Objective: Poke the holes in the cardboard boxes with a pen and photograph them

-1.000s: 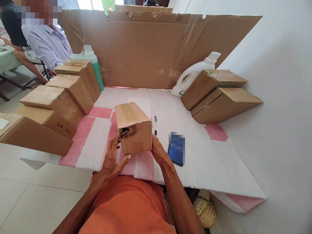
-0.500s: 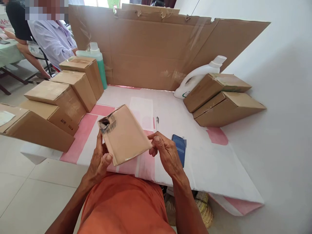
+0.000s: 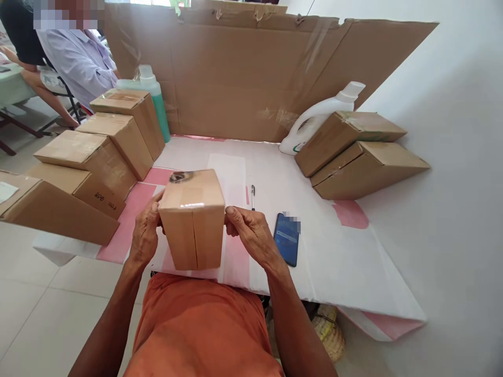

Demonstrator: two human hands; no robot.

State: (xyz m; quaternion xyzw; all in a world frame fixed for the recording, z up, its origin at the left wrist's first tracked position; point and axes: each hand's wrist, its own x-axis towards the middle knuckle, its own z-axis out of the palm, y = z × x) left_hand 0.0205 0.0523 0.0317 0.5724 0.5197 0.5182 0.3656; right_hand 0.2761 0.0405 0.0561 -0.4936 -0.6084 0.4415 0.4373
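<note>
A small cardboard box is held between my two hands near the table's front edge. Its taped seam side faces me, and a dark, charred-looking patch marks the far left of its top. My left hand grips the box's left side, with some fingertips hidden behind it. On the opposite side, my right hand is closed with thumb and forefinger at the box's right edge. Just right of that hand lies a dark blue phone, and a pen lies beyond it.
Several cardboard boxes line the table's left side, beside a green liquid bottle. At right, two tilted boxes stand near a white jug. A tall cardboard panel closes off the back. People sit at far left.
The box has been turned in my hands: the broad face with the dark patch has tipped back into the top, and the taped seam side now faces me. Both hands shifted slightly left.
</note>
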